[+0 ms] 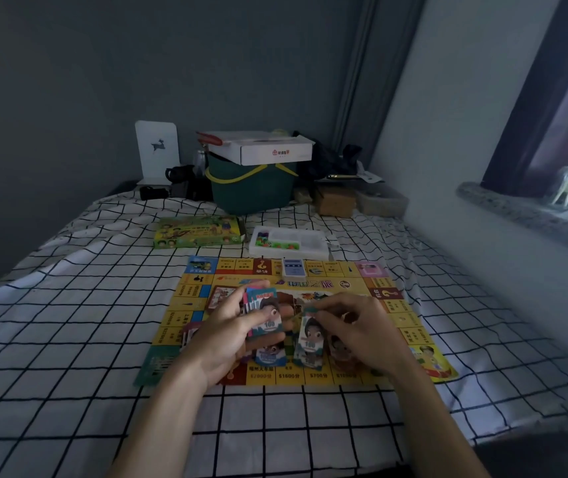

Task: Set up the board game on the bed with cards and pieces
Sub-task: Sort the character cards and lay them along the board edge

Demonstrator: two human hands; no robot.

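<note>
Here, board (399, 326) on checked bedsheet (69, 322)

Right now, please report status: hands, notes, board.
Left hand holds note stack. Right hand pinches one note. Board flat on bed, nothing blocking.

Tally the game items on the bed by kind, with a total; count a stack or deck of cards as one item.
Game board: 1
Game box: 1
White tray of pieces: 1
Blue card deck on the board: 1
Card stack in the left hand: 1
Single card pinched by the right hand: 1
Cards laid on the board, partly hidden, not counted.
Total: 6
</note>
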